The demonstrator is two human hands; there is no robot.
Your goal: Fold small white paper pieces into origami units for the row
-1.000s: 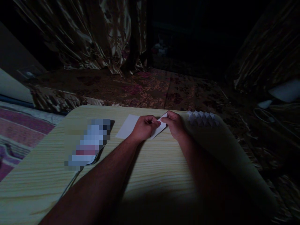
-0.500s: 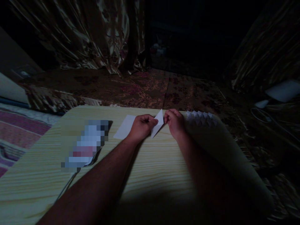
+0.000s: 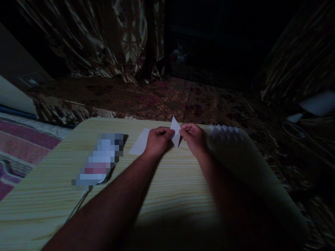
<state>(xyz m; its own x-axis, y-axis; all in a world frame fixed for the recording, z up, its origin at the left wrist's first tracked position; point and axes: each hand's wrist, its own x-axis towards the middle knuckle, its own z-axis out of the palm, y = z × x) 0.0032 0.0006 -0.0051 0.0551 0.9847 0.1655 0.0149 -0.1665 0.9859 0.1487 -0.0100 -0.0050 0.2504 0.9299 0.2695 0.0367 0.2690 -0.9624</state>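
A small white folded paper (image 3: 176,127), pointed at top and bottom, is held upright above the far part of the table. My left hand (image 3: 159,140) pinches its left side between thumb and fingers. From the right, my right hand (image 3: 193,136) grips the paper's right edge with its fingertips closed. Flat white paper (image 3: 139,142) lies on the table just left of my left hand, partly hidden by it. Right of my right hand, several folded white paper pieces (image 3: 227,133) stand in rows near the table's far edge.
The pale wood-grain table (image 3: 178,195) has rounded corners. A phone-like device (image 3: 101,162), blurred out by pixels, sits on its left with a cable (image 3: 75,207) running toward me. Patterned curtains (image 3: 125,42) hang beyond. A white lamp-like object (image 3: 318,103) stands at the right.
My right hand has moved left and now grips the folded paper, which it was apart from before. The paper has turned more upright in my left hand. The view has shifted slightly.
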